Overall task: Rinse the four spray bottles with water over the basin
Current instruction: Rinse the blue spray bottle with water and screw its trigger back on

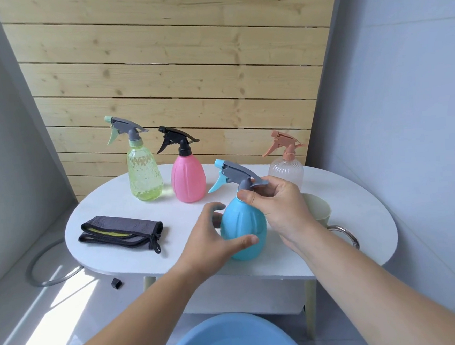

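Centrally, a blue spray bottle [242,225] stands upright on a white oval surface [106,259], held by both of a person's bare hands. The left hand [211,232] cups the rounded body, its fingers [246,241] curled round it with the thumb pressed across the front. The right hand [277,209] grasps the neck, pinching the grey collar just under the trigger head. The bottle looks like light, thin, ribbed plastic, probably stiff enough for a firm hold yet slippery once wet, so body and collar seem the sensible places to grip, likely for twisting the head off. Beyond the fingers, well apart, stand a green bottle [144,175], a pink bottle [187,177] and, further right, a clear bottle [287,172]. Left of the fingers lies a folded grey cloth [120,231]; a cream cup [317,209] sits just behind the right hand. Nearer the person, below the forearms, is a blue basin [227,339].
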Motion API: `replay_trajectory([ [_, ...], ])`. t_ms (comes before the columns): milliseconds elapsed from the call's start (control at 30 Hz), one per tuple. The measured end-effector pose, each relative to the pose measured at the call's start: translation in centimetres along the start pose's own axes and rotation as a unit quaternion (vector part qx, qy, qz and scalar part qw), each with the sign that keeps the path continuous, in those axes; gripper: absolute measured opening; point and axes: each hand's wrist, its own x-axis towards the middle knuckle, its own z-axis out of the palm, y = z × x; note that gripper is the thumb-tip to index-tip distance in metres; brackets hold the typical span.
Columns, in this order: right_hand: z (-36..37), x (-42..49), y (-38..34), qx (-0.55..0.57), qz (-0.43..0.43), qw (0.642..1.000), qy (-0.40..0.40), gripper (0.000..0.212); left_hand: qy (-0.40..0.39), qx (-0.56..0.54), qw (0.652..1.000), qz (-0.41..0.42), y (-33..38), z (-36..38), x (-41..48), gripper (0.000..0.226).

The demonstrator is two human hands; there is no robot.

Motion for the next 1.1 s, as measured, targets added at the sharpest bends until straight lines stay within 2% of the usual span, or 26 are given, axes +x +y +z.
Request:
replay_trajectory([
  [67,0.0,0.0,-0.1,0.004,0.000,1.000,0.000,0.012,-0.012,-0.015,1.000,-0.003,-0.1,0.0,0.0,0.100],
  [133,0.1,0.0,-0.1,0.004,0.000,1.000,-0.001,0.013,-0.039,-0.051,0.998,-0.018,-0.3,0.0,0.2,0.089],
  [233,0.0,0.1,0.0,-0.003,0.001,1.000,0.001,0.013,-0.018,-0.049,0.999,-0.002,0.1,0.0,0.1,0.070],
  [333,0.0,0.0,0.0,0.004,0.003,1.000,0.005,0.014,-0.004,-0.020,1.000,0.004,0.5,0.4,0.0,0.074],
  [433,0.1,0.0,0.0,0.018,0.007,1.000,0.002,0.014,-0.040,-0.055,0.997,-0.021,0.5,0.6,0.1,0.076],
  [500,0.1,0.1,0.0,0.012,0.004,1.000,0.003,0.014,-0.039,-0.056,0.998,-0.011,0.5,0.4,0.1,0.081],
  [633,0.3,0.0,0.1,-0.002,-0.007,1.000,0.011,0.013,0.024,0.058,0.998,-0.003,0.3,0.7,0.4,0.110],
  [700,0.5,0.0,0.2,0.005,-0.006,1.000,0.006,0.013,-0.003,0.035,0.999,-0.014,0.0,0.8,0.4,0.116],
  [767,0.6,0.0,0.2,0.004,-0.009,1.000,0.004,0.013,-0.055,-0.037,0.998,-0.023,-0.2,0.7,0.3,0.099],
  [833,0.5,0.1,0.2,-0.001,-0.013,1.000,0.006,0.013,-0.048,-0.043,0.998,-0.016,-0.2,0.4,0.2,0.082],
  [1100,0.8,0.0,0.0,-0.038,-0.042,0.998,0.022,0.012,0.061,0.048,0.997,-0.008,0.7,1.1,-0.3,0.082],
])
